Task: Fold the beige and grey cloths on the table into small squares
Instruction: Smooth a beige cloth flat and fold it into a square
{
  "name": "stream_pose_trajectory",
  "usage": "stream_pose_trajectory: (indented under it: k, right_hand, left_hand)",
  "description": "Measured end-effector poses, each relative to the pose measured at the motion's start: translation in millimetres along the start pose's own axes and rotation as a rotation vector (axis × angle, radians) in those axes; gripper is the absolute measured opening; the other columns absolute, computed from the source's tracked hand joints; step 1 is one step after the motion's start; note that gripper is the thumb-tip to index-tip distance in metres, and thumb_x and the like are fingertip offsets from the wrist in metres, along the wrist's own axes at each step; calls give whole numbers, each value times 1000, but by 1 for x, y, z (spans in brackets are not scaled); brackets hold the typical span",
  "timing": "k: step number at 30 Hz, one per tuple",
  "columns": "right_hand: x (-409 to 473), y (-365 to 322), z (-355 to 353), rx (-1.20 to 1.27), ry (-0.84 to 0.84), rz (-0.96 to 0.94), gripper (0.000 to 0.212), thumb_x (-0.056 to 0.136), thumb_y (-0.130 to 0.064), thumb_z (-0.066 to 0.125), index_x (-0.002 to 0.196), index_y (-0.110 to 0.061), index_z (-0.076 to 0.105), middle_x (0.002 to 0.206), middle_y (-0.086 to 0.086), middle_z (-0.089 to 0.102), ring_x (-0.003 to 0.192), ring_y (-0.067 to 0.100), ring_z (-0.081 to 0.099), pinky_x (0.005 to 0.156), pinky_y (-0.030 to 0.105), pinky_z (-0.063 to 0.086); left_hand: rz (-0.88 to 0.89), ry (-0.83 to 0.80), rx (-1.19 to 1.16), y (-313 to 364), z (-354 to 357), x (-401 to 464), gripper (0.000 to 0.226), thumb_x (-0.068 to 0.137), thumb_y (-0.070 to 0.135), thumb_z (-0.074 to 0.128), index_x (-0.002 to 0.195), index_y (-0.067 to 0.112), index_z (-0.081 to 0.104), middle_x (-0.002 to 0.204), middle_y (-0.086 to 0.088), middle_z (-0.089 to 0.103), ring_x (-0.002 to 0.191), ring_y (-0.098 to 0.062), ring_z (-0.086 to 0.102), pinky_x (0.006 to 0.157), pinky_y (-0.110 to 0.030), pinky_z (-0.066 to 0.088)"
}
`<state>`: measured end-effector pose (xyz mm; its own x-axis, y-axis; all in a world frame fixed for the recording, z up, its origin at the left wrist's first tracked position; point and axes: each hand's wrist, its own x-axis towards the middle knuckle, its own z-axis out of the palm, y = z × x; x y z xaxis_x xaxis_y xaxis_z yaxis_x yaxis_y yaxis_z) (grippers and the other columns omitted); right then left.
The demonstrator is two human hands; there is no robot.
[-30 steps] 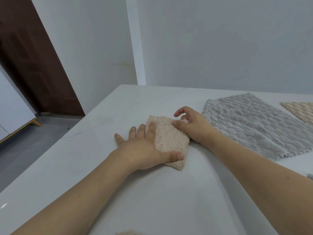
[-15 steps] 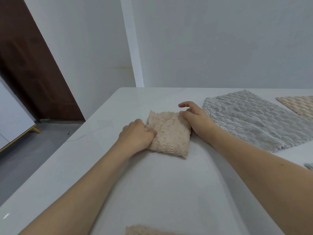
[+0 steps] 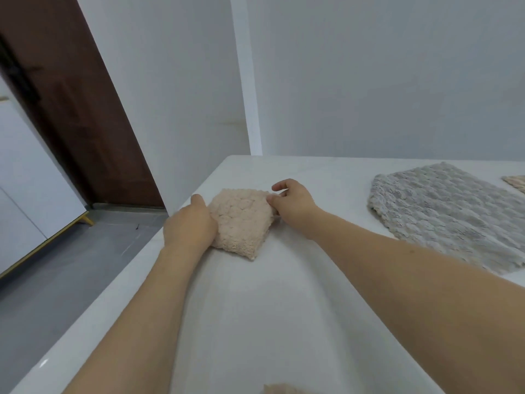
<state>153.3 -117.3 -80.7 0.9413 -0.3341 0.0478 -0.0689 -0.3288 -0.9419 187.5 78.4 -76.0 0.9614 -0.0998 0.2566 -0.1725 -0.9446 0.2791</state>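
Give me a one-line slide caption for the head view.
Both hands, left and right, grip a folded beige cloth on the white table; grey cloth lies unfolded.

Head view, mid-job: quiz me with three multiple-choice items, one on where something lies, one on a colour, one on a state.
1. Where does the grey cloth lie relative to the folded beige cloth?
A. to its right
B. to its left
C. underneath it

2. What colour is the cloth between the two hands?
A. grey
B. beige
C. white

3. What state is the grey cloth in?
A. folded into a small square
B. rolled up
C. spread out flat

Answers:
1 A: the grey cloth lies on the white table beyond the right hand, apart from the folded beige cloth.
2 B: the left hand grips one edge and the right hand pinches the opposite edge of the beige piece.
3 C: it lies open in a single layer, not yet folded.
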Motion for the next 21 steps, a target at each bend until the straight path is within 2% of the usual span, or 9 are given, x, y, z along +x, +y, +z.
stream_pose_trajectory:
  k: [2, 4, 7, 11, 16, 19, 21]
  right_hand:
    - [5, -7, 24, -37, -16, 2, 25, 90, -26, 60, 113, -20, 54, 92, -2, 56, 87, 20, 59, 78, 30, 47]
    - [8, -13, 44, -99, -53, -7, 26, 90, -28, 59, 115, -21, 54, 98, -3, 56, 95, 22, 60, 91, 35, 48]
    - [8, -14, 61, -251, -43, -11, 25, 92, -33, 53, 116, -26, 54, 99, -8, 56, 94, 17, 53, 103, 36, 37]
    - [8, -9, 68, -367, 16, -75, 21, 93, -38, 47, 110, -30, 54, 88, -12, 60, 91, 12, 54, 101, 34, 31]
    - [10, -7, 69, -423, 20, -112, 20, 92, -41, 46, 108, -32, 55, 89, -13, 64, 96, 13, 57, 97, 34, 33]
    - [4, -9, 61, -253, -50, -87, 25, 94, -45, 48, 111, -29, 55, 94, -13, 61, 97, 14, 58, 95, 33, 40]
    - [-3, -10, 40, -47, -71, -75, 28, 96, -39, 50, 117, -21, 55, 99, -10, 57, 95, 14, 56, 84, 27, 44]
  left_hand:
    - [-42, 25, 82, -17, -6, 5, 14, 92, 8, 40, 105, 2, 40, 97, -22, 63, 84, -38, 56, 67, -39, 38]
    - [-131, 18, 111, -34, -10, 10, 13, 91, 6, 42, 103, 2, 40, 101, -23, 63, 87, -38, 57, 68, -38, 38]
    - [-262, -33, 120, -50, -10, 15, 22, 89, 5, 45, 110, 2, 49, 113, -21, 61, 102, -39, 57, 72, -38, 39]
    - [-334, -60, 113, -55, -6, 19, 33, 88, 7, 46, 120, 3, 51, 125, -20, 58, 115, -37, 54, 84, -41, 43]
    - [-335, -26, 78, -55, -2, 18, 29, 90, 8, 44, 118, 4, 49, 122, -20, 58, 112, -39, 54, 80, -41, 41]
    - [-315, -7, 93, -54, -3, 17, 27, 91, 10, 43, 116, 3, 50, 122, -22, 59, 112, -40, 54, 81, -41, 41]
    - [-304, 51, 207, -50, -7, 15, 28, 90, 13, 44, 116, 4, 51, 124, -21, 57, 114, -40, 52, 88, -42, 40]
